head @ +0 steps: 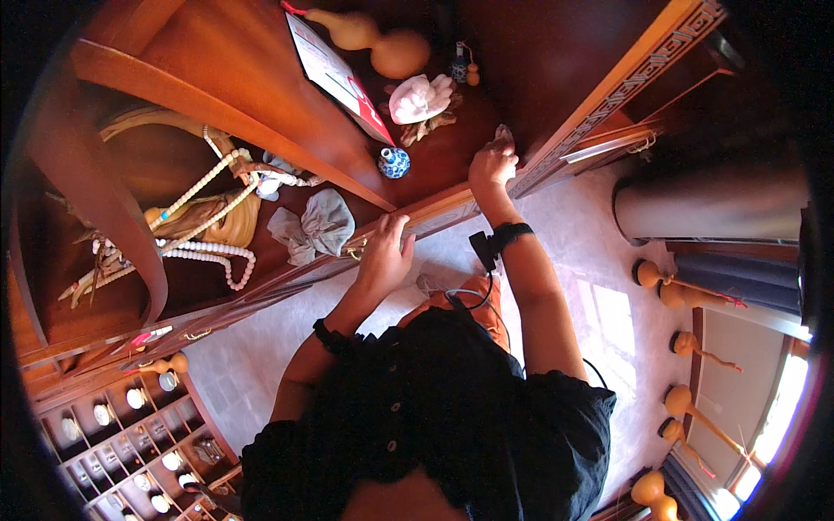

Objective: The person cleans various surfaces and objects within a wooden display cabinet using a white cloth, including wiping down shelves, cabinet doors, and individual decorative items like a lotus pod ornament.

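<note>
My right hand [495, 166] reaches over the front edge of a wooden display shelf [443, 153]. Its fingers are curled around a small greyish piece of what looks like cloth [503, 133], mostly hidden by the hand. My left hand [386, 254] rests at the shelf's front edge, thumb apart and nothing in it. Just left of it lies a bunched grey cloth [330, 221]. Between and beyond the hands stands a small blue-and-white porcelain vase [395, 164]. Farther in, a pale pink flower-like ornament [420, 99] sits on a gnarled base.
A red-and-white printed board [339, 81] leans beside a large gourd [397, 52]. A miniature blue-and-white bottle [460, 68] stands deeper in. Bead strings [208, 179] hang over driftwood in the left compartment. A carved post [612, 98] rises right of my right hand.
</note>
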